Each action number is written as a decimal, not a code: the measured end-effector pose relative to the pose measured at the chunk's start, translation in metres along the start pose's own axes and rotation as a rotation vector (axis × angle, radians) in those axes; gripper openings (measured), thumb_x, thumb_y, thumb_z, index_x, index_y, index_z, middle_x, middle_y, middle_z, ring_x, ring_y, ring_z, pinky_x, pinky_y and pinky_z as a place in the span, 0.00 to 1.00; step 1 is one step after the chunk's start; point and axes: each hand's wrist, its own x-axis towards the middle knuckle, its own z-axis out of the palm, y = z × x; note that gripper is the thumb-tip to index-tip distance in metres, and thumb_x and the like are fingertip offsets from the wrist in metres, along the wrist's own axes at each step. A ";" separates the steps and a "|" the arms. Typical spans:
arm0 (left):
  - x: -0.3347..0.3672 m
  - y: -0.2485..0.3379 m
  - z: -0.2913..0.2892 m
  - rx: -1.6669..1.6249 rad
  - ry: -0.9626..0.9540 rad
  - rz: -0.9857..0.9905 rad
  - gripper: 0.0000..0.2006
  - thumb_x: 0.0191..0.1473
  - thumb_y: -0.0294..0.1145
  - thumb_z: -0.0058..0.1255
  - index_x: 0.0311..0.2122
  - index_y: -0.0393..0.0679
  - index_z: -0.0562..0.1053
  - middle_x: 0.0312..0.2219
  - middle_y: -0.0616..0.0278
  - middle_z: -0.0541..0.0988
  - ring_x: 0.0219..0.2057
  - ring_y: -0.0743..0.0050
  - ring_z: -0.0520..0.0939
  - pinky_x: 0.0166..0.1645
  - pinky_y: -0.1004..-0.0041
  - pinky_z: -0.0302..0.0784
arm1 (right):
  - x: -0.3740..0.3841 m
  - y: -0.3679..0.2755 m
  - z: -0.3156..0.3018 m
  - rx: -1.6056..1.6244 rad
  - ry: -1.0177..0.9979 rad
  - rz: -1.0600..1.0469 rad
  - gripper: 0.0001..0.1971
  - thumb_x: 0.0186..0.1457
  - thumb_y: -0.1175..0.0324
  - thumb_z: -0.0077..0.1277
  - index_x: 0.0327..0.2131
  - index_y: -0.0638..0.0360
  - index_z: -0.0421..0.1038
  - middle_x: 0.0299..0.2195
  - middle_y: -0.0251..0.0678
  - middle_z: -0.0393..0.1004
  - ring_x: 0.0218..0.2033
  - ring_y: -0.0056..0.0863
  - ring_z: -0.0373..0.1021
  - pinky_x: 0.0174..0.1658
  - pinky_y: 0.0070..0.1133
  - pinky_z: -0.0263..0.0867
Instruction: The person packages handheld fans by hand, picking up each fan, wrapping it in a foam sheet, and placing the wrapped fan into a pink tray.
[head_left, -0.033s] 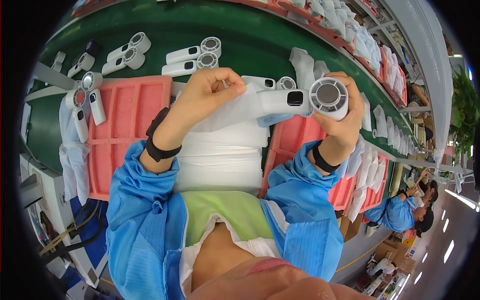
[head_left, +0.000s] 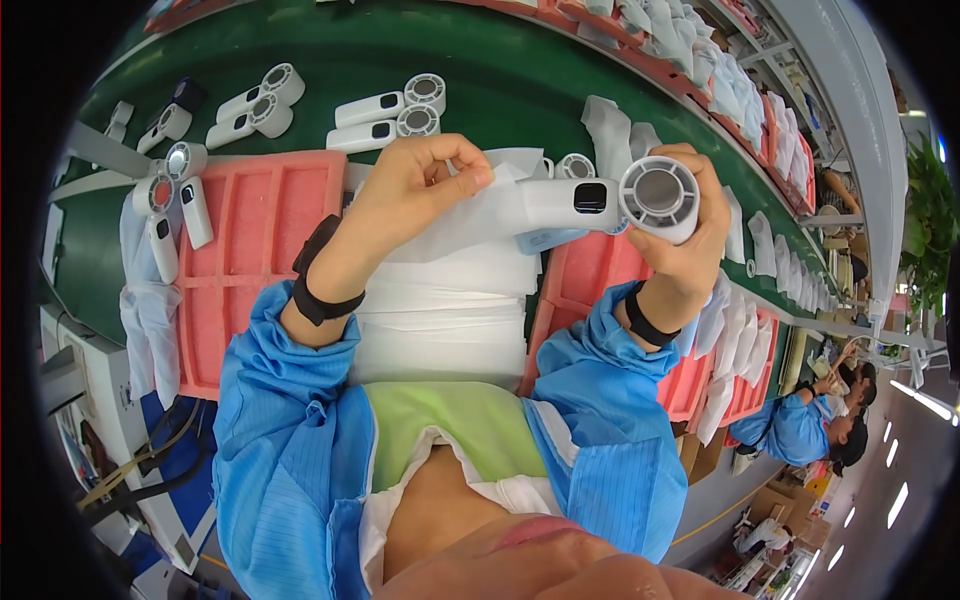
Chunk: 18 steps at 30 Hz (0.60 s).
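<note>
My right hand [head_left: 705, 205] is wrapped round the round head of a white handheld fan [head_left: 660, 195]. Its handle, with a small black display, points left. A thin white translucent bag [head_left: 455, 225] covers the handle's far end. The fingers of my left hand [head_left: 440, 180] pinch the bag's edge, left of the fan. Partly hidden behind the bag lies another white fan [head_left: 575, 167]. Below my hands is a stack of flat white bags [head_left: 440, 335].
Pink compartment trays [head_left: 235, 260] flank the bag stack. Several white fans [head_left: 372, 133] lie on the green belt [head_left: 330, 55] beyond. Bagged items [head_left: 765, 245] fill the right side. Several fans [head_left: 160, 195] rest at the left tray's edge. Co-workers [head_left: 800, 420] are at far right.
The bag's upper edge has flared upward and now covers more of the fan behind it. My hands and the held fan have hardly moved.
</note>
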 end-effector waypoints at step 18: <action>-0.019 0.011 0.008 -0.531 0.272 0.337 0.10 0.57 0.26 0.50 0.45 0.40 0.70 0.36 0.63 0.76 0.37 0.80 0.75 0.40 0.76 0.72 | 0.010 -0.022 0.106 -0.500 -0.022 -0.249 0.39 0.27 0.77 0.64 0.52 0.62 0.65 0.38 0.41 0.65 0.38 0.39 0.65 0.38 0.27 0.66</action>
